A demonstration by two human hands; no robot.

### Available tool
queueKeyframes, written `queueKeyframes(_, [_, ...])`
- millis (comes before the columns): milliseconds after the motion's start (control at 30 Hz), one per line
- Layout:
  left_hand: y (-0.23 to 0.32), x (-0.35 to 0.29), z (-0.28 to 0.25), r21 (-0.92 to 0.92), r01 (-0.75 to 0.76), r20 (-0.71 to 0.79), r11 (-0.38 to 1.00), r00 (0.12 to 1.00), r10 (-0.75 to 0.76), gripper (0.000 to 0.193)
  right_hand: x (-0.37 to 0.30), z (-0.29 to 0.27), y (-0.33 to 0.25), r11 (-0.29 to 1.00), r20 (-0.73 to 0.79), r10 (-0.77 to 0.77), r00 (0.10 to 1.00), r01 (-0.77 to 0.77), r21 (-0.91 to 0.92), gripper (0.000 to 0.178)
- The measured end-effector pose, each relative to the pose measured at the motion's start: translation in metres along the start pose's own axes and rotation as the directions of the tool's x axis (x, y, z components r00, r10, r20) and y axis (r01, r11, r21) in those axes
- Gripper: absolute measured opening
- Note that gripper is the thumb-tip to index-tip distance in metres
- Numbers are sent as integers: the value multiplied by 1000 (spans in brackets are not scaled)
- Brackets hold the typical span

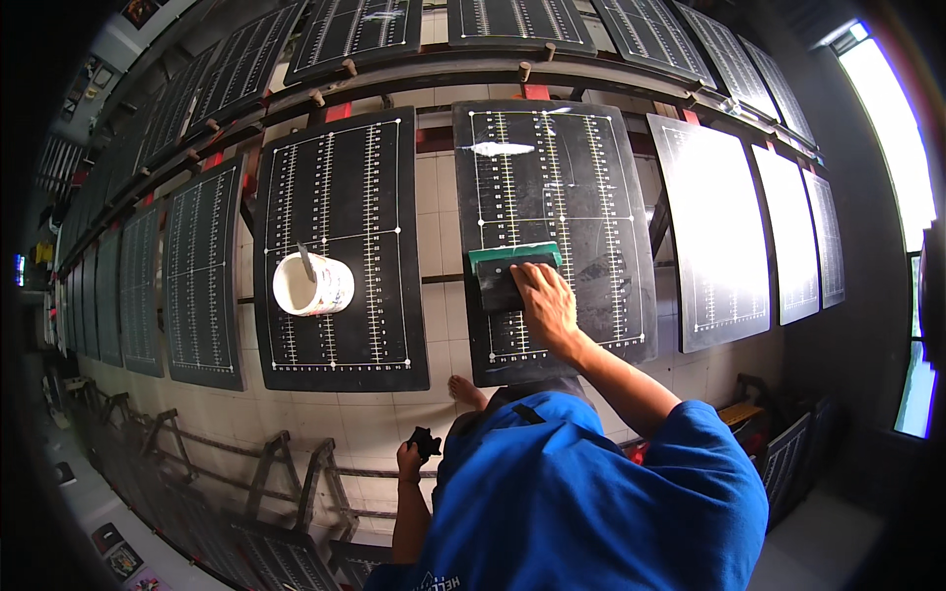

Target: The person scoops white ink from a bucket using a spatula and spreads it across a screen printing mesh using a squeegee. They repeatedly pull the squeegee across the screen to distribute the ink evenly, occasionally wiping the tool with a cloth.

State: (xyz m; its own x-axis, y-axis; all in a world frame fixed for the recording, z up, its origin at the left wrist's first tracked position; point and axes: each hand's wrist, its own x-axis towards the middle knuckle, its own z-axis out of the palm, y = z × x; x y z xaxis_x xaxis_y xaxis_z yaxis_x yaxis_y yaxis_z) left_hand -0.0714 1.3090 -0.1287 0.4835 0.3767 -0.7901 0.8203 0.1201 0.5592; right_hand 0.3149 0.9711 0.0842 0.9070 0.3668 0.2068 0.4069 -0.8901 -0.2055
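My right hand [547,307] grips a squeegee [501,291] with a black body and a green edge strip. The squeegee rests on a black board [591,276] printed with white ruler scales and a grid frame. A white smear [498,150] marks the far left part of this board. Low beside my body, my left hand [408,461] is closed on a crumpled black cloth [426,443]. On the neighbouring black board [350,197] to the left stands a white bucket [333,288], with a flat stick [306,262] leaning inside it.
Similar boards lie in rows on metal racks, including a glare-covered board [711,236] at right. A dark rail [443,74] with short wooden pegs runs behind the near row. Bare metal frames [271,473] stand at lower left, over a tiled floor [374,419]. A bright window [892,128] is at far right.
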Motion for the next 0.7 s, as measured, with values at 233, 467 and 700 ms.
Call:
queueKeyframes(233, [1, -3, 7, -62, -13, -47, 998, 999, 10, 21, 125, 27, 66, 996, -147, 15, 989, -29, -89, 46])
queueKeyframes(467, [6, -21, 2, -141, 103, -56, 985, 992, -111, 19, 233, 36, 94, 998, -123, -21, 992, 13, -65, 24])
queueKeyframes(700, [-13, -23, 17, -51, 91, -126, 995, 987, -96, 24, 197, 2, 55, 998, 203, 19, 979, -6, -68, 37])
